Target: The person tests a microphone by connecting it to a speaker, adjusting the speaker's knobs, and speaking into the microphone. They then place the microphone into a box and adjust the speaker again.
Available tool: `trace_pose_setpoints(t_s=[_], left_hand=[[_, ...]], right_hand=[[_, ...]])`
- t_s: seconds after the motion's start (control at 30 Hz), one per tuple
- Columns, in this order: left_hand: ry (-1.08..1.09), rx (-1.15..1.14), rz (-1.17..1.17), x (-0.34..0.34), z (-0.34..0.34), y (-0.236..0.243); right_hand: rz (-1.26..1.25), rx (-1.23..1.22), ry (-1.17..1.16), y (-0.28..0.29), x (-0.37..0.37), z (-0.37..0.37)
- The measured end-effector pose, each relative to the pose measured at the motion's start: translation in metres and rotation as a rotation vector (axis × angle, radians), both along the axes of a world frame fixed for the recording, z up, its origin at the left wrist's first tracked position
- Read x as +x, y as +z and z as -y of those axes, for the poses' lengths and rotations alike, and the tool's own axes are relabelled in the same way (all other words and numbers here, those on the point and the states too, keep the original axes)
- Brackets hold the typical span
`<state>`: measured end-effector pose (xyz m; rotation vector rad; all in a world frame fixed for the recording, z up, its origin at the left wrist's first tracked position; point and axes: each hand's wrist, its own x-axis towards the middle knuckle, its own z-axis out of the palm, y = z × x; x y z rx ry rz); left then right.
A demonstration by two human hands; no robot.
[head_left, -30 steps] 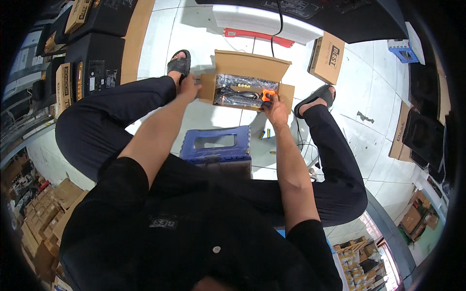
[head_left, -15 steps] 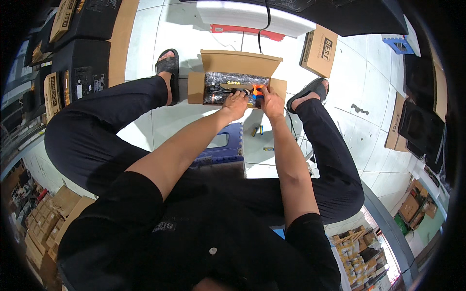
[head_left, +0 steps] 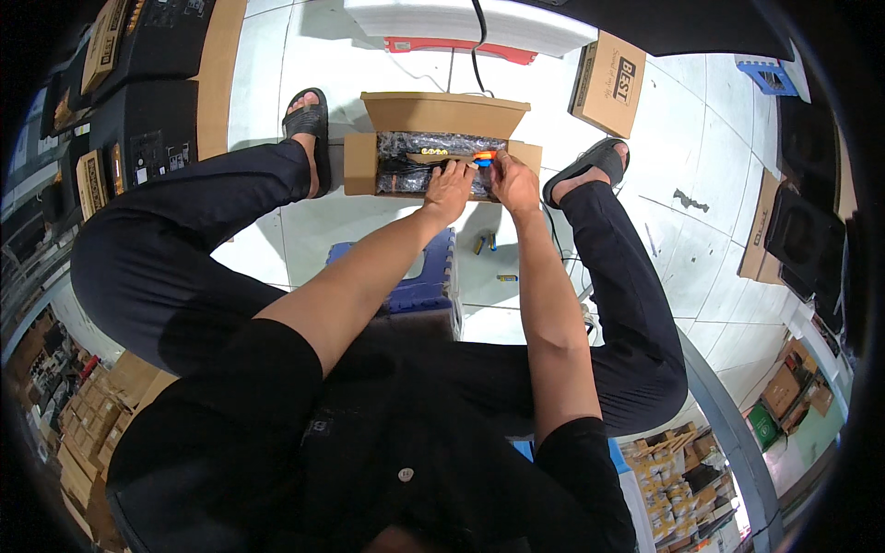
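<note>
An open cardboard box [head_left: 446, 114] stands on the floor between my feet, its flaps folded out. Crinkled clear plastic wrapping [head_left: 398, 146] fills much of it, with a coiled black cable [head_left: 398, 167] on top towards the left. My right hand [head_left: 514, 182] reaches over the box's near right corner and pinches a small orange-and-blue object [head_left: 483, 158], whose exact kind I cannot make out. Beside it, my left hand [head_left: 448, 192] rests over the near edge, fingers stretched onto the contents by the cable. Its fingertips come close to the orange-and-blue object.
Several small batteries [head_left: 507, 277] lie on the tiles nearer me. A purple-blue plastic stool [head_left: 415, 293] stands before my lap. Beyond my right foot is a closed cardboard box [head_left: 608, 88]. A black cable [head_left: 479, 46] hangs at the far side; black speaker-like cabinets [head_left: 143, 152] stand left.
The orange-and-blue object has turned in my right hand and now lies more level. My left hand stays over the contents. The whole view has shifted slightly.
</note>
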<state>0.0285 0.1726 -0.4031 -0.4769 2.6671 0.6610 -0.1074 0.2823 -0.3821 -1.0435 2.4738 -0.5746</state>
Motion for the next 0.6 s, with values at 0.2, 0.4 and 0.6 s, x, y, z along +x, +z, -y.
trace_pose_setpoints(t_s=[0.2,0.4,0.6], left_hand=[[-0.025,0.105,0.106,-0.003,0.013,0.004],[-0.001,0.129,0.031,0.013,0.019,0.002],[-0.044,0.181,-0.041,0.015,0.026,0.029]], right_hand=[[0.074,0.039,0.214,-0.003,-0.002,-0.021],[-0.075,0.176,0.325,-0.009,0.012,-0.029],[0.213,0.011,0.146,-0.010,0.006,-0.027]])
